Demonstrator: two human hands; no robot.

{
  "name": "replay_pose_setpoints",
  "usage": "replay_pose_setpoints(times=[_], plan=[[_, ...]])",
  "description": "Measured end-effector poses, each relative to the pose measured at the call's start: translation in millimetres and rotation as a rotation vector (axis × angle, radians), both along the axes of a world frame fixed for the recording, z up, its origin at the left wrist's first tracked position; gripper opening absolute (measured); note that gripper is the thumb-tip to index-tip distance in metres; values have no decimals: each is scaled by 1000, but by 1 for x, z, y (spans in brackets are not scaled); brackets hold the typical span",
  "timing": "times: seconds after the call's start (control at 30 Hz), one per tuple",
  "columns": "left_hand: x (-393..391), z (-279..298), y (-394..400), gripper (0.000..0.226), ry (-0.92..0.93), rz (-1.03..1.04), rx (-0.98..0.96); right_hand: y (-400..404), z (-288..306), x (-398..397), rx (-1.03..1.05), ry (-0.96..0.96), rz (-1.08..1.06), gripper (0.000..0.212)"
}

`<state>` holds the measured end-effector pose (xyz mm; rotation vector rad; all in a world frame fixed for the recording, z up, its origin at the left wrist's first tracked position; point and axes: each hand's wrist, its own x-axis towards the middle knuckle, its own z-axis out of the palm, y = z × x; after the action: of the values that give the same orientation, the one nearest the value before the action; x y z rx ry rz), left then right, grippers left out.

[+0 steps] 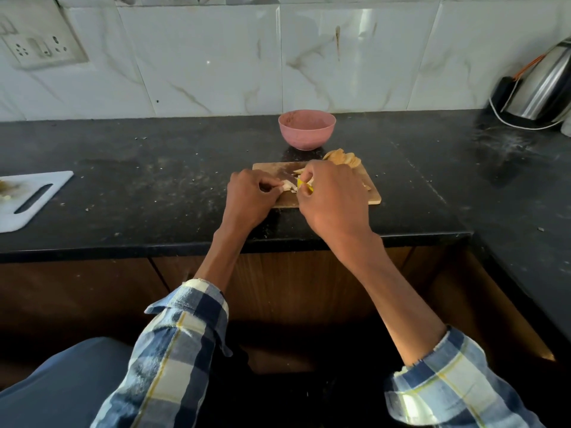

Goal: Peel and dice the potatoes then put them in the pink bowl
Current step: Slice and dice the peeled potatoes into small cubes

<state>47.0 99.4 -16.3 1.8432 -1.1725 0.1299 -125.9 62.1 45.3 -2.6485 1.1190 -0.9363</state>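
Wooden and small, the board (369, 193) lay on the black tabletop (154, 180), with the pink bowl (306, 129) just behind it, apparently with nothing in it yet. On the board the left hand (250, 196) pinched a pale piece of peeled potato (289, 187) between curled fingers (272, 186), pressing it down, while the right hand (327, 196) was curled round a yellow handle (304, 184), seemingly a knife; its blade was hidden by the hands, so the cut itself could not be made out. A heap of tan peels or slices (343, 158) lay at the far right corner of the board, near the bowl. Dicing looked under way and nothing had been moved to the bowl. The peeled potato would likely be firm but wet and slippery, apt to skid or roll, so it is best held from above, flat side down, fingertips tucked back from the edge. Small dice would be light and scatter easily. A white board (34, 196) lay well apart at the left, a steel kettle (543, 88) at the far right.
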Motion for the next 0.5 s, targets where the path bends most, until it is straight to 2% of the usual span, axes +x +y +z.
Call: replay_pose_setpoints(times=[0.27,0.5], plan=[[-3,4,-2,8,59,9,-3,-3,-17,19,29,60,17,20],[-3,3,-3,7,57,51,-5,4,-3,-16,19,106,25,15]])
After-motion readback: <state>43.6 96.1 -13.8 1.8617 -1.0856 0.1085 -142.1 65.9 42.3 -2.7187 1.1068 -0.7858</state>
